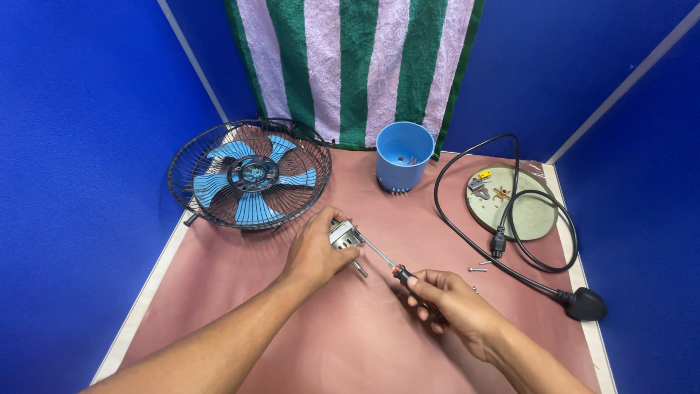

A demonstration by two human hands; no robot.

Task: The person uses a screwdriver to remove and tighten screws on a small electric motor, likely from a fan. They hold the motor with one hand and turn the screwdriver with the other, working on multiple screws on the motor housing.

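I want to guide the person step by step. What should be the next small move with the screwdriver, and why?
Probably turn the screwdriver in place: the right hand grips its handle, its tip meets the metal part held by the left hand, and loose screws already lie nearby.

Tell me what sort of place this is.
Probably a small repair or teardown bench in a partitioned booth. Blue walls enclose a covered table; a caged fan lies there with loose screws and a power cord, while the right hand holds a screwdriver.
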